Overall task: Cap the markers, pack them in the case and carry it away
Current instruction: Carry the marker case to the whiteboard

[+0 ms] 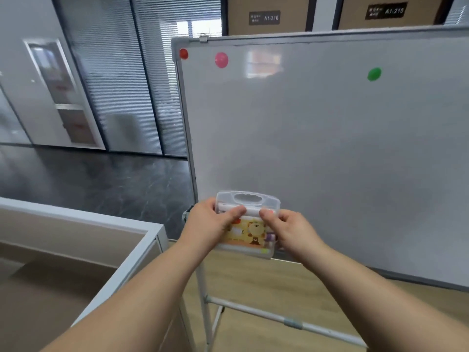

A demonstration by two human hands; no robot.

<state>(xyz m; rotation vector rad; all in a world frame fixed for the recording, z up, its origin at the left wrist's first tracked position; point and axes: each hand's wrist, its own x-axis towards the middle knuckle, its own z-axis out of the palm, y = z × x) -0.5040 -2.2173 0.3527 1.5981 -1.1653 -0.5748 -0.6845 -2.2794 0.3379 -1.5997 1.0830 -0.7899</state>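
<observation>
Hands meet in front of a whiteboard (330, 148), holding a clear plastic marker case (247, 223) between them, off any worktop. The left hand (208, 222) grips the case's left end, its fingers (237, 212) curled shut over the front. The right hand (291, 227) clasps the right end, thumb pressed on the lid near the top. The case has a carry handle (248, 198) at its far edge and a cartoon bear label (250, 231) on the front. Capped markers (270, 237) show faintly through the plastic. The lid looks closed, though blur hides any latch. Judging by this, packing is finished and closing is the step in hand: press both thumbs evenly until the lid snaps, then take the handle. Three round magnets (221, 59) sit high on the board.
</observation>
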